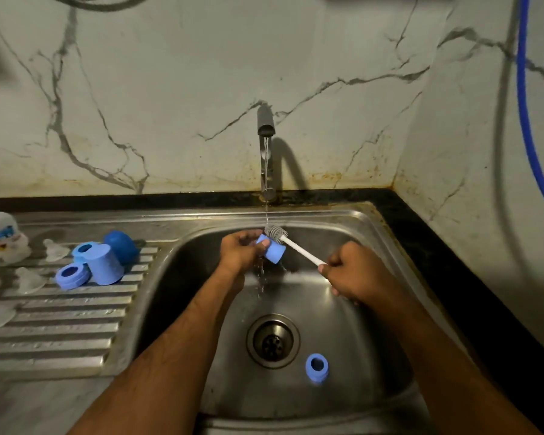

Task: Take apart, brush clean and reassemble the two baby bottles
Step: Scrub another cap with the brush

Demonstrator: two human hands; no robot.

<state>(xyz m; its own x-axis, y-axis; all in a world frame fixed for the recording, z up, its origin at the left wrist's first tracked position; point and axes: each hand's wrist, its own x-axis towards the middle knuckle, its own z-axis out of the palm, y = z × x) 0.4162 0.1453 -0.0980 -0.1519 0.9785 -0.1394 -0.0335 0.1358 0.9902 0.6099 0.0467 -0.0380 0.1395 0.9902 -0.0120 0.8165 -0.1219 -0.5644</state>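
Observation:
Over the steel sink (368, 233), my left hand (239, 252) grips a light blue bottle cap (274, 251) under the thin stream from the tap (266, 127). My right hand (352, 271) holds the white handle of a bottle brush (299, 248); its grey bristle head touches the cap's upper edge. A blue collar ring (317, 367) lies in the basin right of the drain. On the draining board stand another blue cap (104, 265), two blue rings (71, 275), a dark blue dome cap (121, 246) and clear teats (55, 250). A clear printed bottle (2, 238) stands at far left.
The drain (273, 340) sits mid-basin. A ribbed draining board (60, 321) fills the left side. A black counter edge (453, 262) runs along the right and back. A blue hose (528, 120) hangs down the right wall.

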